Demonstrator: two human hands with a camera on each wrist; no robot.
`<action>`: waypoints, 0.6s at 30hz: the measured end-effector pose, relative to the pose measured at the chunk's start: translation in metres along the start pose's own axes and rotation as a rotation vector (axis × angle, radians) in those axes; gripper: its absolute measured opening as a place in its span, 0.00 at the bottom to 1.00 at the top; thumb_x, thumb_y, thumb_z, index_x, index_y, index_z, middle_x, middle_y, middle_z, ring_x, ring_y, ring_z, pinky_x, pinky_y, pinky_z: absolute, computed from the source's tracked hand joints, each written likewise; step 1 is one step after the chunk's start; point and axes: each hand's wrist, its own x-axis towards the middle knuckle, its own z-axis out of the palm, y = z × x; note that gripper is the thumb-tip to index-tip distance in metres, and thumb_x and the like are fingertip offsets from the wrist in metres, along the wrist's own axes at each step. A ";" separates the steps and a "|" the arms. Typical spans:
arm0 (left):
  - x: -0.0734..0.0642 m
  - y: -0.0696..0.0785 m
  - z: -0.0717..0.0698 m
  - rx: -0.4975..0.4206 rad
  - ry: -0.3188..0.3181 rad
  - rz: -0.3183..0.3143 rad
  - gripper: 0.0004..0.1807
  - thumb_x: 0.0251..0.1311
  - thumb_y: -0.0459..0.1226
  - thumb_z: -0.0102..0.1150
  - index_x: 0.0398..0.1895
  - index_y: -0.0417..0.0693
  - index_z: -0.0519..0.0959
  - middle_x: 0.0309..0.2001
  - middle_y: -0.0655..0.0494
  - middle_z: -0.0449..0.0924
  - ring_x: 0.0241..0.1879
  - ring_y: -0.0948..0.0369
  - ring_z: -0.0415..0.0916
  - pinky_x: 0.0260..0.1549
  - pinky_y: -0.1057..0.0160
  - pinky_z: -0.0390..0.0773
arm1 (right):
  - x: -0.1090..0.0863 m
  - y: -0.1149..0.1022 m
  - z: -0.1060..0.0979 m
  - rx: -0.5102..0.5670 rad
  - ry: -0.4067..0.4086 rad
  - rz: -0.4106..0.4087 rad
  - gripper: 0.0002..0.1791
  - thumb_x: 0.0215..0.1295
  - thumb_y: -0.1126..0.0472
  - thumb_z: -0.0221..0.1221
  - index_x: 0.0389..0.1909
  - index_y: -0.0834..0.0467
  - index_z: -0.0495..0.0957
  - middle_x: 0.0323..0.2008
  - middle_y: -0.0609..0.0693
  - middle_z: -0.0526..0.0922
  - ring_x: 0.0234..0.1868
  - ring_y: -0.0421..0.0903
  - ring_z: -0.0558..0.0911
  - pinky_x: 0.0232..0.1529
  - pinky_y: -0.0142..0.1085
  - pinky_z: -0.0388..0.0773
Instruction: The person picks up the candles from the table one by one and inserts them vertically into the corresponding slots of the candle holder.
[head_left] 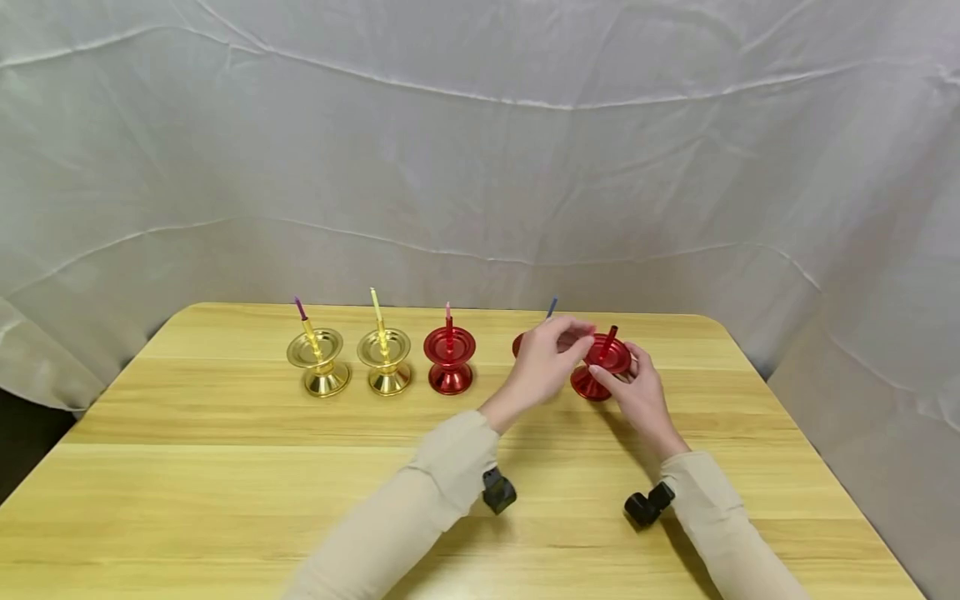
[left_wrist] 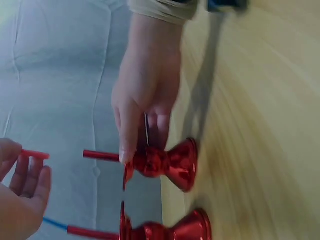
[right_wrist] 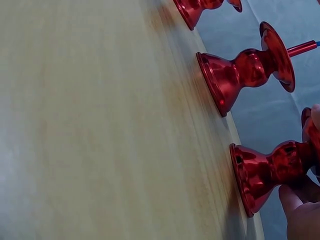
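My left hand pinches a short red-pink candle between thumb and fingers, held beside the top of the rightmost red candle holder. In the left wrist view, a gap shows between the candle and that holder's thin upright tube. With thumb and fingers around its dish and stem, my right hand holds this holder, its base on the table. Just left of it stands another red holder with a blue candle in its tube, partly hidden by my left hand in the head view.
Further left along the table stand a red holder with a pink candle, a gold holder with a pale yellow candle, and a gold holder with a purple candle. A grey cloth hangs behind the table.
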 end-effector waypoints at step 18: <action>0.052 -0.018 0.038 -0.010 0.055 -0.049 0.12 0.66 0.32 0.56 0.50 0.37 0.80 0.44 0.49 0.82 0.40 0.65 0.78 0.41 0.79 0.74 | 0.001 0.000 0.000 -0.015 -0.020 -0.009 0.44 0.67 0.61 0.59 0.74 0.67 0.42 0.66 0.69 0.63 0.66 0.57 0.65 0.66 0.45 0.64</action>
